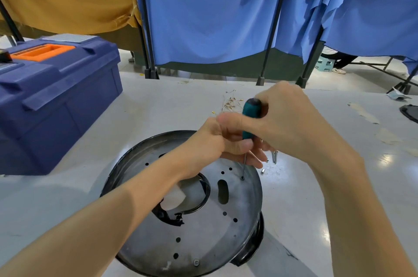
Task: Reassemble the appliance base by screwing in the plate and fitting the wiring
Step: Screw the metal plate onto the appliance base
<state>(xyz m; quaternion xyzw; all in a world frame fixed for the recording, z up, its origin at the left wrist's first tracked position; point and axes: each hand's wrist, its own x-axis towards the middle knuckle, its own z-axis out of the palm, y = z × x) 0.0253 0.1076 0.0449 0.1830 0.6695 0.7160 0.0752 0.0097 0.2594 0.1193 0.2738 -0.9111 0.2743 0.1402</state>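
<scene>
On the table (291,204), the toolbox (56,100) blocks the left; screws (275,157) lie just right of the plate (203,238); farther right is open.

Bright, even white light falls from overhead. To the right of the metal plate (203,231) the glossy tabletop (294,186) throws back two pale glare patches, one farther off and one nearer the camera. The plate itself shows a dull, hazy sheen. Soft-edged shadows lie on it under the forearms, and a darker wedge of shadow runs across the tabletop from its near right rim. Over the plate's far rim the right hand (287,123) and the screwdriver (251,118) in its grip look slightly blurred. Behind the plate the curtain poles (274,28) lean and bow, and the forearms stretch wide toward the bottom corners, a wide-angle distortion.
</scene>
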